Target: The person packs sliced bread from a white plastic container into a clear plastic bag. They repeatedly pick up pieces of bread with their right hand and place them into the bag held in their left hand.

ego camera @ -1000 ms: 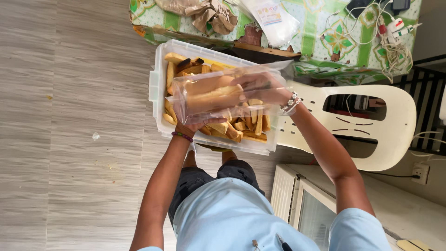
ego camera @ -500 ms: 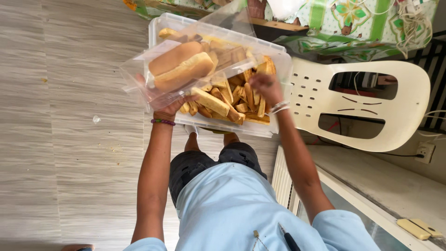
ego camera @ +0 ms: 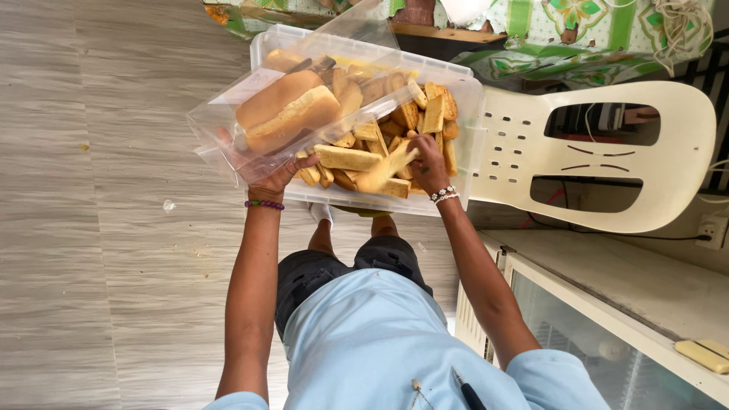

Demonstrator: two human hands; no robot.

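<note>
Gripping a clear bag of bread rolls (ego camera: 285, 114), the left hand (ego camera: 273, 178) lifts it while the right hand (ego camera: 427, 163) grasps toast (ego camera: 383, 173) in the clear tub (ego camera: 471, 121)

— What's the bag (ego camera: 228, 129) made of?
— Clear, glossy plastic film, crinkled, over smooth-crusted bread rolls (ego camera: 285, 114).
— And the bin (ego camera: 471, 106)?
— Translucent hard plastic, full of dry, rough-looking toasted bread sticks (ego camera: 380, 148).
— The chair (ego camera: 683, 129)?
— Matt cream plastic. The floor (ego camera: 91, 228) looks like grey wood-grain planks.

Grey plank floor (ego camera: 91, 228), cream plastic chair (ego camera: 607, 182), green patterned tablecloth (ego camera: 600, 23).
</note>
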